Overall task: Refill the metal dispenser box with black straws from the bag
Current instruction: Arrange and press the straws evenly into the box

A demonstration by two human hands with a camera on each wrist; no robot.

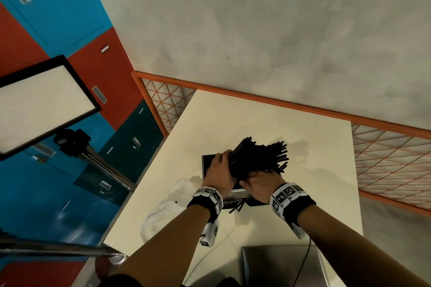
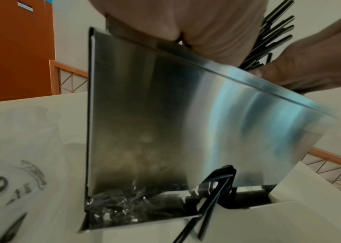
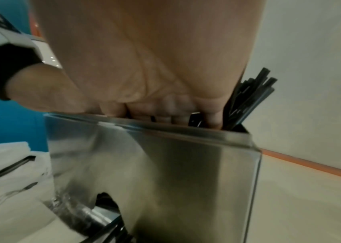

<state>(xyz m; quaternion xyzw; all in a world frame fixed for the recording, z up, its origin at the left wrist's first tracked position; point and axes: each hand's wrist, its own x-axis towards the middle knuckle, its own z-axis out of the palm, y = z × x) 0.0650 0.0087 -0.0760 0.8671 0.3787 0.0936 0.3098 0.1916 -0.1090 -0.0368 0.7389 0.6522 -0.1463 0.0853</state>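
The metal dispenser box (image 1: 208,165) stands upright on the cream table (image 1: 314,193), its top open. A fanned bundle of black straws (image 1: 258,158) leans out of that top, tips pointing to the far right. My left hand (image 1: 220,171) grips the bundle's left side over the box. My right hand (image 1: 261,184) grips the straws' lower part, its fingers (image 3: 165,113) curled down inside the box rim (image 3: 186,129). A few straws (image 2: 213,197) stick out of the box's low front tray. The clear plastic bag (image 1: 168,207) lies crumpled to the left of the box.
A flat metal lid (image 1: 279,265) lies at the table's near edge with a thin cable over it. An orange mesh fence (image 1: 384,165) runs behind and right of the table. A light panel on a stand (image 1: 42,105) is off to the left.
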